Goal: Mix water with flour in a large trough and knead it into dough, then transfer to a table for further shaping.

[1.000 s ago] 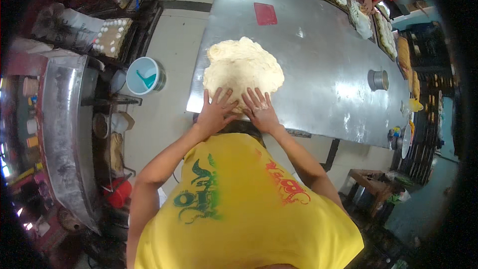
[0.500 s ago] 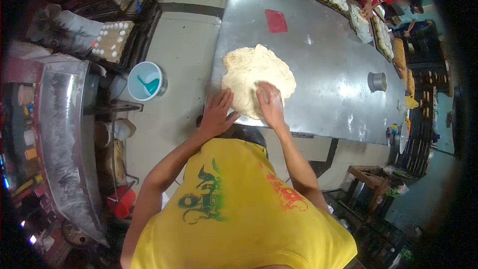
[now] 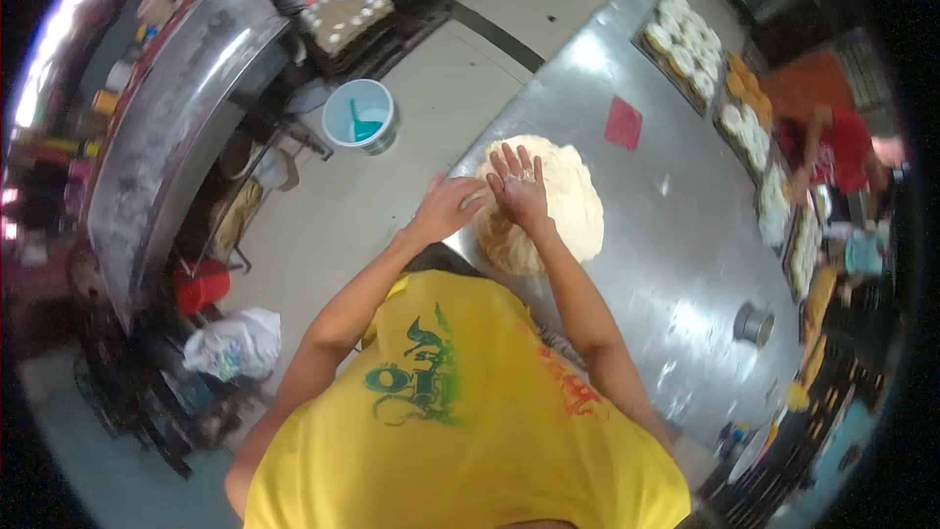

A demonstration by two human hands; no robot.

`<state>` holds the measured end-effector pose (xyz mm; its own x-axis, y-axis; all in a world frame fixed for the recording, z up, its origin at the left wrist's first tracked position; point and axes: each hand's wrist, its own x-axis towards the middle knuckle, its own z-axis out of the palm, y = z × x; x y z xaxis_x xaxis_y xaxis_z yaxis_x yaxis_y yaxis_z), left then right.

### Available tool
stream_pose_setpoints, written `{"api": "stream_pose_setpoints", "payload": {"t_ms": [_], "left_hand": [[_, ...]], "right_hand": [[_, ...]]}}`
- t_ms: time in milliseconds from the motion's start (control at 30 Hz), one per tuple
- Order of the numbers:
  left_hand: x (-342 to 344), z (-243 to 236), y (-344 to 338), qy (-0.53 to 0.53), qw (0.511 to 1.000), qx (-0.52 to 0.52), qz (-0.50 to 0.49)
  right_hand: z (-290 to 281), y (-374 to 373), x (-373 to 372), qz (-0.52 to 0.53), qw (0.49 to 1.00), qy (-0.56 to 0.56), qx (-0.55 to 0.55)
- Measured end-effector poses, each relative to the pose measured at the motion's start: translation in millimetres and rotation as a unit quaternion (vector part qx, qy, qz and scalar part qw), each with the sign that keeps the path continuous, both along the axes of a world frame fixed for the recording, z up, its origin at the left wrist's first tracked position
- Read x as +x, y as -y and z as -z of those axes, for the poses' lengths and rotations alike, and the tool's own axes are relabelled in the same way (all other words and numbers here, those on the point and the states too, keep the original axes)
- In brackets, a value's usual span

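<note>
Clock hours are read around the dough, with twelve at the top of the view. The pale bread dough (image 3: 573, 196) lies as one thick, rounded mass on the metal table (image 3: 666, 245), close to its near left edge. The right hand (image 3: 518, 186) is at the dough's ten o'clock side, its back showing, fingers spread, a whitish smear near the knuckles; whether it presses the dough or is just above it cannot be told. The left hand (image 3: 450, 206) is at nine o'clock, by the table edge, fingers loosely bent and grasping nothing; contact with the right hand is unclear.

At one o'clock is a flat red rectangular sheet (image 3: 623, 123), with white-topped buns (image 3: 685, 39) farther out at the same hour. More buns, golden-brown ones (image 3: 748, 83) among them, are at two. A co-worker in a red shirt (image 3: 840, 152) leans in at about three, near a pale plastic bag (image 3: 774, 206). At four is a short metal cylinder (image 3: 754, 324).

Off the table, at ten, a white bucket (image 3: 342, 103) holds a teal scoop (image 3: 366, 128); beyond it are white eggs (image 3: 358, 10). A red bucket (image 3: 201, 286) is between eight and nine.
</note>
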<state>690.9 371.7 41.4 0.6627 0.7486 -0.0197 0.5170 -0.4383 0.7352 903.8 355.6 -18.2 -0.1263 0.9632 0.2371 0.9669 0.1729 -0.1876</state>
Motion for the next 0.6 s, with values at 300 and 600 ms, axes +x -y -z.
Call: {"api": "stream_pose_setpoints", "payload": {"t_ms": [300, 600], "left_hand": [[-209.3, 89.0, 118.2, 0.051, 0.841, -0.09, -0.531], [-357.9, 194.5, 313.6, -0.127, 0.529, -0.555, -0.629]], "right_hand": [[-28.7, -0.6, -16.5, 0.018, 0.998, -0.043, 0.04], [-5.9, 3.3, -27.4, 0.055, 0.996, 0.009, -0.076]]}}
